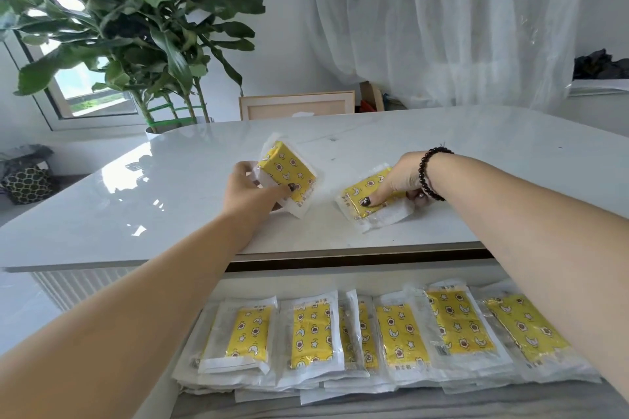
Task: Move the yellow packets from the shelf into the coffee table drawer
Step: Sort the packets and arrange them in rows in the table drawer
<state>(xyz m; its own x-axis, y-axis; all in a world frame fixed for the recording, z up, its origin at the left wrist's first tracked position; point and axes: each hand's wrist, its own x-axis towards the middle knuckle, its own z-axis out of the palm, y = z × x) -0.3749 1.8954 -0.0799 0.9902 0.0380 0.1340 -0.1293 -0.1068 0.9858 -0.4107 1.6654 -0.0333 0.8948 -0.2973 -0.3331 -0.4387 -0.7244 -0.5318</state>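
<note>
Spreading wide across the middle: a glossy, pale, marble-like desk (442, 146) with a rounded far edge, catching window glare on its left part

Standing open just below its near edge: a white drawer (340, 277), carrying a row of flat rectangular yellow packets (311, 333), each sealed in crinkly clear plastic with white borders, printed with stars, moons and flowers, overlapping side by side in low stacks

Rising behind the desk at far left: a large leafy plant (143, 27) with broad, shiny green leaves; hanging to the right of it, a sheer white curtain (442, 17) in soft folds

Reaching forward over the drawer from the lower corners: two bare forearms, both extended over the desk top

Gripping a tilted packet (289, 173): the left hand (252, 190), fingers curled round its lower left end, thumb lying on the yellow face, the packet lifted at an angle with its far end raised

Pressing down on a second packet (367, 201) lying flat on the desk: the right hand (405, 177), thumb stretched across the yellow face, fingers curling round its right side, so grasping it; the two packets lying near each other but apart

Circling the right wrist: a bracelet (430, 173) of small, round, dark beads
</note>
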